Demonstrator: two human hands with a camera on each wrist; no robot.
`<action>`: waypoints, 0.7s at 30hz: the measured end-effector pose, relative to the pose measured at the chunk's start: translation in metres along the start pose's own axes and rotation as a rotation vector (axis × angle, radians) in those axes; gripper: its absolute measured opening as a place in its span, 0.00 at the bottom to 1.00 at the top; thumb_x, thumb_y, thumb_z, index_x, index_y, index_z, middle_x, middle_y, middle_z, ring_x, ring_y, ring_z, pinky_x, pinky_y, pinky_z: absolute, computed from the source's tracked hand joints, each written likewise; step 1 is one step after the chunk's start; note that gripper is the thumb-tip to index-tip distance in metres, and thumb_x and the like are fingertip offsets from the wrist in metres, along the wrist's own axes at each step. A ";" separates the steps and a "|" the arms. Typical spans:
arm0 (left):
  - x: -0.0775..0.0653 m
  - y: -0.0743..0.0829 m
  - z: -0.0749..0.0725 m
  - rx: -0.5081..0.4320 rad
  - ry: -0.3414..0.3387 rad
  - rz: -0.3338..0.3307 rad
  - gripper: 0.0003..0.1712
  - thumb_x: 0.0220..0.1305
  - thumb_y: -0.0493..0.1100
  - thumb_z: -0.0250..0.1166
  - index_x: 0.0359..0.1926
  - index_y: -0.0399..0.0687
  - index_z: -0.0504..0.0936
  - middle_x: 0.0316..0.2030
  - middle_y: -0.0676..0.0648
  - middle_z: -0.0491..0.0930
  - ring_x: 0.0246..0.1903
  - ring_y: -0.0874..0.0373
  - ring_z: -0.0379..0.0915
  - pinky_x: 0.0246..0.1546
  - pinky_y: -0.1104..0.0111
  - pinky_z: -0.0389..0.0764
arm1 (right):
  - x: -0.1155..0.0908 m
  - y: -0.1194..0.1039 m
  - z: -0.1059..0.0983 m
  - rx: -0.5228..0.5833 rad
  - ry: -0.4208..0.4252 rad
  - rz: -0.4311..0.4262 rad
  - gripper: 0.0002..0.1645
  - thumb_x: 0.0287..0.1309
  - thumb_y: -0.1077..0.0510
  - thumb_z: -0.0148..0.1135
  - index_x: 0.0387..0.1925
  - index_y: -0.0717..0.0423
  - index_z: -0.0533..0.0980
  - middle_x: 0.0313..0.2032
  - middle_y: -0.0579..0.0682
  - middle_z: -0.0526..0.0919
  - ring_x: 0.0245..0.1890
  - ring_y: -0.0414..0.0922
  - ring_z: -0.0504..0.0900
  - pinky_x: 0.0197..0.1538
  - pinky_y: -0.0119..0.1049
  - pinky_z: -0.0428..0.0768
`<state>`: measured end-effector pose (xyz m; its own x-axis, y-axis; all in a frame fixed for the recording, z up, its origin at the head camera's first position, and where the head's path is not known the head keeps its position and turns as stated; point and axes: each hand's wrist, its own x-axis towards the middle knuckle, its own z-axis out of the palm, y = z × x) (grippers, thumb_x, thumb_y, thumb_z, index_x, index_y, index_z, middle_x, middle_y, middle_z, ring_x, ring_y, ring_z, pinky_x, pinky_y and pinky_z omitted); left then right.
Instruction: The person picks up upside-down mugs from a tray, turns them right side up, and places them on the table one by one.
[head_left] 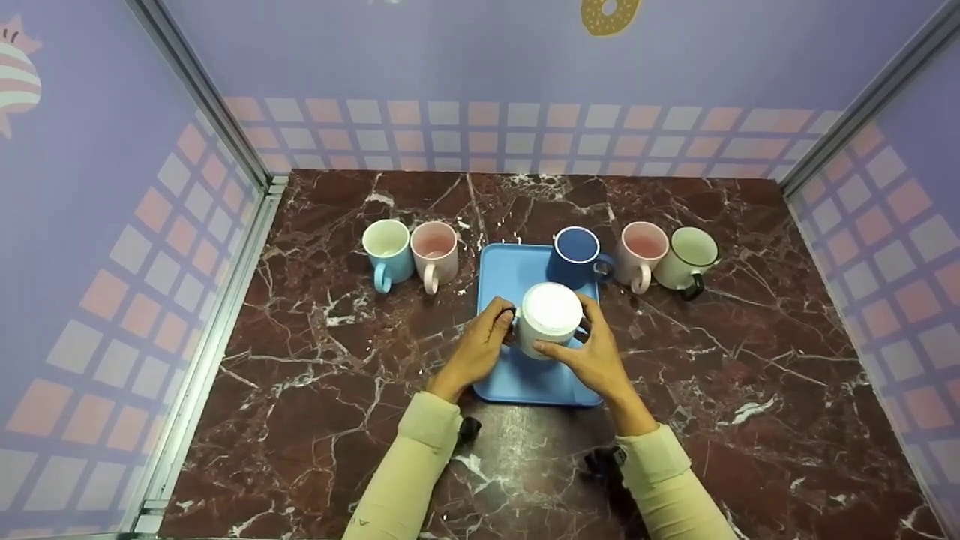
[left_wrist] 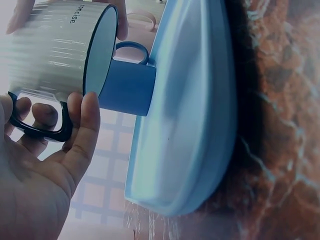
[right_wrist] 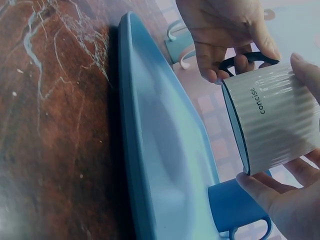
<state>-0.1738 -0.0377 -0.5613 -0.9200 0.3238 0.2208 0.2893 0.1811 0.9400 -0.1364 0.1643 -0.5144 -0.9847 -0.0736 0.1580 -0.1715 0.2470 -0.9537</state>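
Observation:
A white ribbed mug (head_left: 551, 319) with a dark rim and black handle is held upside down over the blue tray (head_left: 499, 379); its mouth faces the tray in both wrist views. My left hand (head_left: 478, 346) grips the black handle (left_wrist: 42, 131), some fingers passing through the loop. Around the mug's body, thumb on the near side, curls my right hand (head_left: 596, 352). The word "concise" shows on the mug's side in the wrist views. Just beyond it, a dark blue mug (head_left: 574, 262) stands upright at the tray's far right corner, handle to the right.
Left of the tray stand a light blue mug (head_left: 390, 259) and a pink mug (head_left: 439, 262). On its right are another pink mug (head_left: 637, 259) and a pale green mug (head_left: 679, 266) with a black handle. Walls (head_left: 495, 60) enclose the marbled table (head_left: 337, 442) at the back and sides.

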 end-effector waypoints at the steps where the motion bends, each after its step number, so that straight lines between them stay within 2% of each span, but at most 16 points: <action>1: -0.001 0.002 0.000 -0.004 0.001 -0.001 0.15 0.77 0.44 0.44 0.46 0.37 0.72 0.32 0.31 0.74 0.33 0.37 0.77 0.36 0.46 0.80 | 0.000 0.001 0.000 0.005 -0.006 -0.004 0.52 0.37 0.60 0.81 0.65 0.60 0.63 0.59 0.56 0.73 0.59 0.52 0.74 0.59 0.50 0.74; 5: -0.005 0.021 -0.005 0.003 0.005 0.016 0.13 0.76 0.39 0.44 0.45 0.33 0.71 0.31 0.27 0.72 0.32 0.34 0.75 0.35 0.48 0.79 | 0.001 0.003 -0.001 0.031 -0.035 -0.021 0.53 0.36 0.61 0.81 0.65 0.58 0.63 0.58 0.56 0.75 0.58 0.49 0.74 0.59 0.53 0.73; 8: -0.009 0.032 -0.008 0.013 0.017 0.045 0.12 0.76 0.37 0.44 0.44 0.34 0.71 0.29 0.28 0.71 0.30 0.35 0.73 0.33 0.57 0.79 | 0.002 0.006 -0.001 0.056 -0.051 -0.028 0.53 0.35 0.62 0.82 0.65 0.58 0.64 0.56 0.55 0.77 0.57 0.48 0.75 0.59 0.54 0.72; 12: -0.010 0.034 -0.009 -0.007 0.016 0.044 0.12 0.76 0.37 0.44 0.45 0.32 0.71 0.29 0.28 0.70 0.30 0.34 0.73 0.34 0.53 0.79 | 0.003 0.007 -0.001 0.067 -0.058 -0.023 0.53 0.34 0.63 0.82 0.64 0.57 0.64 0.55 0.55 0.78 0.56 0.46 0.76 0.59 0.52 0.72; 15: -0.010 0.035 -0.010 -0.019 0.008 0.029 0.12 0.76 0.37 0.44 0.46 0.31 0.70 0.29 0.26 0.70 0.31 0.33 0.74 0.35 0.44 0.78 | 0.002 0.007 -0.001 0.047 -0.061 -0.024 0.53 0.34 0.63 0.82 0.64 0.59 0.64 0.55 0.56 0.78 0.55 0.46 0.76 0.58 0.52 0.73; 21: -0.010 0.036 -0.010 -0.046 -0.002 0.005 0.13 0.77 0.39 0.43 0.45 0.33 0.70 0.28 0.26 0.70 0.30 0.33 0.75 0.34 0.44 0.79 | 0.003 0.004 -0.001 0.032 -0.054 -0.029 0.53 0.35 0.62 0.81 0.65 0.61 0.64 0.55 0.59 0.78 0.52 0.48 0.77 0.56 0.53 0.73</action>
<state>-0.1572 -0.0440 -0.5269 -0.9180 0.3265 0.2251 0.2815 0.1368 0.9498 -0.1402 0.1656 -0.5181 -0.9760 -0.1329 0.1723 -0.1979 0.2128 -0.9568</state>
